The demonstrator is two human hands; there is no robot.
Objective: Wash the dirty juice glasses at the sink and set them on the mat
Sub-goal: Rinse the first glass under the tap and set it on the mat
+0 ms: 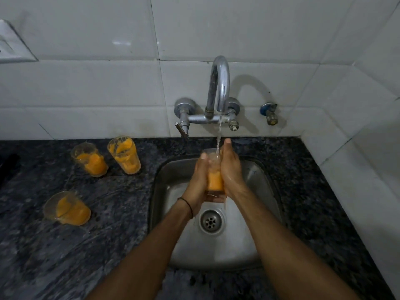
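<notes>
Over the steel sink I hold a juice glass upright between both hands, orange residue in its lower half. My left hand wraps its left side and base. My right hand lies along its right side, fingers straight and pointing up. Water runs from the chrome tap into the glass's mouth. Three more dirty glasses with orange residue stand on the dark granite counter to the left: one at the back, one beside it, one nearer me. No mat is in view.
The sink's drain lies below the held glass. A small blue-handled valve sticks out of the white tiled wall at the right. A white switch plate is at the upper left. A dark object sits at the counter's left edge.
</notes>
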